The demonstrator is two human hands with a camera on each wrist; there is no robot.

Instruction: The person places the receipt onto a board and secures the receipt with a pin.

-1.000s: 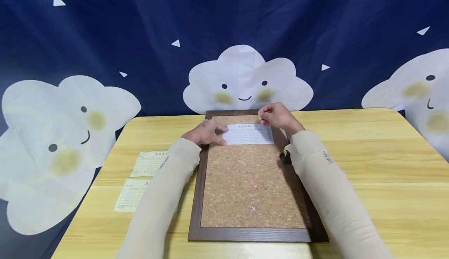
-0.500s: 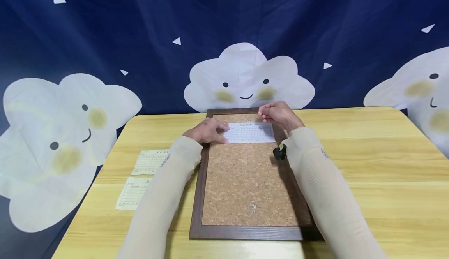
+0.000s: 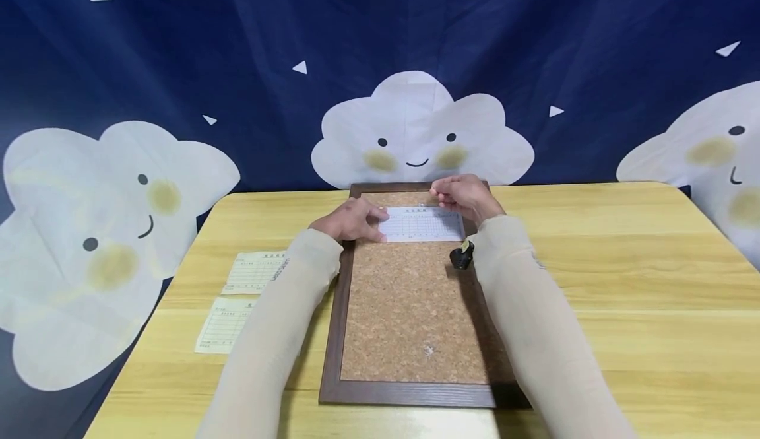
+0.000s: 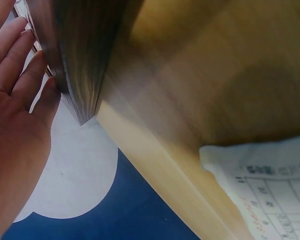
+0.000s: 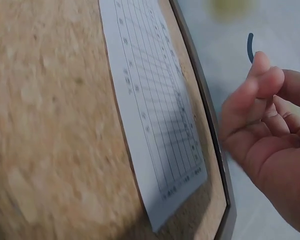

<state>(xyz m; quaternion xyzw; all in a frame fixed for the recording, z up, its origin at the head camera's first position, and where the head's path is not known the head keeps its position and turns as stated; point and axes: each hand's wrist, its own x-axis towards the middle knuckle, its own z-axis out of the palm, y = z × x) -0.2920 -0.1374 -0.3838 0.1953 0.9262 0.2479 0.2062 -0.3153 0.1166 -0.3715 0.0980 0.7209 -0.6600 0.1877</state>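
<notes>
A white printed form (image 3: 420,224) lies across the upper part of a framed cork board (image 3: 415,307). My left hand (image 3: 353,220) reaches over the board's left frame, thumb and forefinger pressing the form's left end. In the left wrist view its fingers (image 4: 21,70) extend fairly straight beside the dark frame (image 4: 80,60). My right hand (image 3: 468,197) is above the form's upper right corner, thumb and forefinger tips together. In the right wrist view that hand (image 5: 275,125) is curled beside the form (image 5: 150,100); I cannot tell whether something small is between the tips.
Two yellowish forms, one upper (image 3: 246,272) and one lower (image 3: 223,325), lie left of the board on the wooden table (image 3: 623,274), partly behind the left sleeve. A small shiny clear piece (image 3: 429,350) is on the lower cork. A cloud-print curtain (image 3: 267,63) hangs behind.
My right hand has shifted slightly left, staying above the form's upper right part, and the black device at its wrist has swung left over the cork. The left hand keeps its place on the form.
</notes>
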